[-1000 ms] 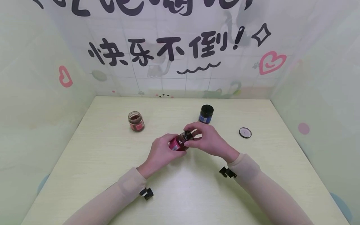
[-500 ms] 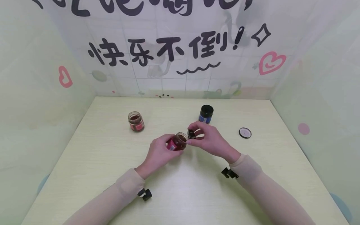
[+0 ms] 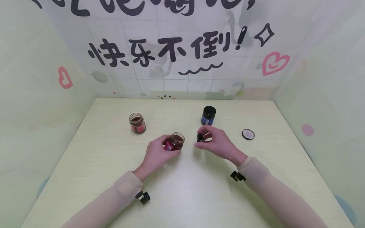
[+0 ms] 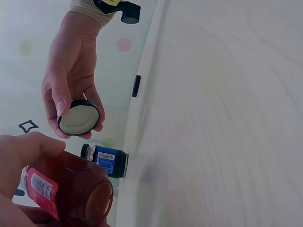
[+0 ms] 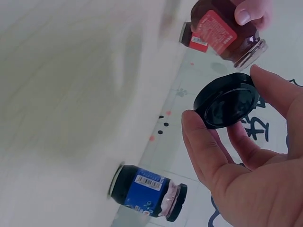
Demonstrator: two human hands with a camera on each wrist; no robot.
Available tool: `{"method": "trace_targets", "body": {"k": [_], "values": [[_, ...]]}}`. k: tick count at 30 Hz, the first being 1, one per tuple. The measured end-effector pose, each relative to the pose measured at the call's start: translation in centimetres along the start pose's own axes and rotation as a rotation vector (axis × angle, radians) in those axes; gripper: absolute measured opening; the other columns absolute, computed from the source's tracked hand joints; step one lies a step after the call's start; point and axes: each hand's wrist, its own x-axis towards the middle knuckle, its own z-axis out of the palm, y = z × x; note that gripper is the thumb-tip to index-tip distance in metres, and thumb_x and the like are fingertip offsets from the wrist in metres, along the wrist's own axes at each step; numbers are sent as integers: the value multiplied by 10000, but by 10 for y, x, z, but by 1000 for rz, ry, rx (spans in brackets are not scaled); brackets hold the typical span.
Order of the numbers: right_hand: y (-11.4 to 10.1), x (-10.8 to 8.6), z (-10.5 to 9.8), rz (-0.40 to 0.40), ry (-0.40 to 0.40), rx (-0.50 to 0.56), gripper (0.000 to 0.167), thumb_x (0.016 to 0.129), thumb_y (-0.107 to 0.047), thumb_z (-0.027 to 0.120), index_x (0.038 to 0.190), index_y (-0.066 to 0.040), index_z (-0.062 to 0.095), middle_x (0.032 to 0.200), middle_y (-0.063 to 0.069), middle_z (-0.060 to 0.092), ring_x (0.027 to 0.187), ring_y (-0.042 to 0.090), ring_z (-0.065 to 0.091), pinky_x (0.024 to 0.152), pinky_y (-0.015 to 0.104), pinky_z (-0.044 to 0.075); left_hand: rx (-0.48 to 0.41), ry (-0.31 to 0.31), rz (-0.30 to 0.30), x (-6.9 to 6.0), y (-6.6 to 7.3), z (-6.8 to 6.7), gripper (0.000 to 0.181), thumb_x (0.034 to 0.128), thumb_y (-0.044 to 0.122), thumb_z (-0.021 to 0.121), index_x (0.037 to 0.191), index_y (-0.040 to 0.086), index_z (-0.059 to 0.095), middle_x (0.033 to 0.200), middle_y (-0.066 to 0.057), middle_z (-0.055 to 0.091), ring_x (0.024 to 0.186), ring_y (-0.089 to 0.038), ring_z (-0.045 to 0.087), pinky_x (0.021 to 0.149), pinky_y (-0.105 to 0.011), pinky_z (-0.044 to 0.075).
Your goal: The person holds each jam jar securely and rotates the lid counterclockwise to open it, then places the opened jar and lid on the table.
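Observation:
My left hand (image 3: 155,153) grips an open glass jar (image 3: 176,142) with dark red contents and a pink-red label. Its mouth is uncovered, and its base (image 4: 99,203) shows in the left wrist view, off the table. To its right, my right hand (image 3: 219,144) pinches a black jar lid (image 5: 227,101) by the rim between thumb and fingers. The lid's pale inner side (image 4: 79,119) faces the left wrist camera. A clear gap separates lid and jar.
Farther left stands another open jar (image 3: 137,123) with a red label. A black-capped jar with a blue label (image 3: 208,115) stands behind my right hand. Another lid (image 3: 248,134) lies on the table at right, pale side up. Printed walls enclose the table (image 3: 182,196).
The lid came off the jar's mouth in my right hand, which then moved right. My left hand drew the jar leftward, leaving a gap between them.

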Motion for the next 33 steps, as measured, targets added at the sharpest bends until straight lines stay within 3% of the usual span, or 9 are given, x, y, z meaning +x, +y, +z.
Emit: {"method": "trace_targets", "body": {"k": [15,33], "values": [[25,-4,-13,58,47,-44,417,780,-363,873,1057,-223,595,988,-16,681,975,184,676,766,373,560,-35,16,-41,0,-14,-12,598,740,280,883,1256,102,639,1102,-57,697,1005,-220,625,883,-414,496],[48,-13,-32,118,81,-94,524,796,-371,863,1185,-136,603,1073,8,682,1030,207,668,819,401,558,-47,56,-56,-1,-30,-29,530,746,248,877,1194,98,638,1047,-62,695,972,-223,619,870,-400,472]]}}
